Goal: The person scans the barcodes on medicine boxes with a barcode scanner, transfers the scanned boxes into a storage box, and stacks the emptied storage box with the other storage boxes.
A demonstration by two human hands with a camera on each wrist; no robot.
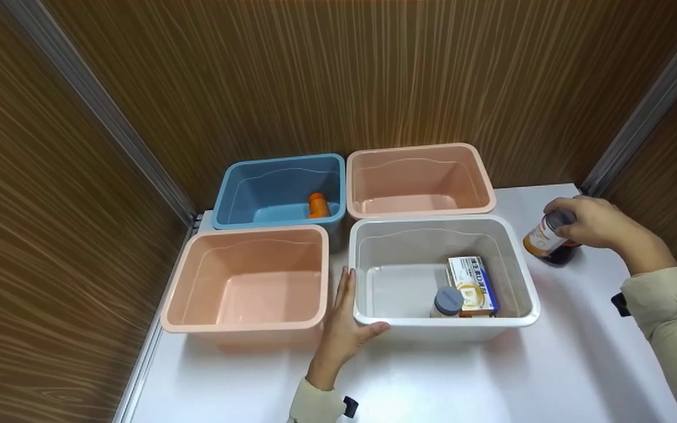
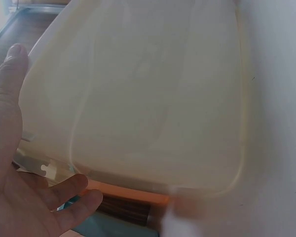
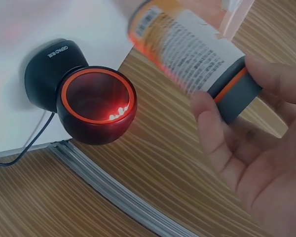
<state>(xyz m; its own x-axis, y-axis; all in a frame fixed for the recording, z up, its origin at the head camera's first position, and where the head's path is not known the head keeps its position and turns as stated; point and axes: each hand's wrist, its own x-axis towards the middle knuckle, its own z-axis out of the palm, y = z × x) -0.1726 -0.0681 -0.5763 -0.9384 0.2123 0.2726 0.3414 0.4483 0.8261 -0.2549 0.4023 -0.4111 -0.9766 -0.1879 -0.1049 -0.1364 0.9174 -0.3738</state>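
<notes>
My right hand (image 1: 594,223) pinches a supplement bottle (image 1: 544,236) by its dark grey cap. In the right wrist view, the bottle (image 3: 190,52) tilts, its white label and small barcode showing beside a black desktop barcode scanner (image 3: 96,106) whose orange-ringed window glows red. The scanner is mostly hidden behind hand and bottle in the head view. My left hand (image 1: 344,329) lies at the front left corner of the white bin (image 1: 444,322), fingers straight along its side and thumb by the front rim. Inside that bin are a grey-capped bottle (image 1: 448,301) and a vitamin D box (image 1: 471,284).
A blue bin (image 1: 280,225) with an orange bottle (image 1: 318,205) stands at the back left. One pink bin (image 1: 421,212) is beside it, another pink bin (image 1: 244,326) in front of it. Wood-grain walls (image 1: 315,70) enclose the white table (image 1: 432,376). The scanner trails a black cable (image 3: 37,136).
</notes>
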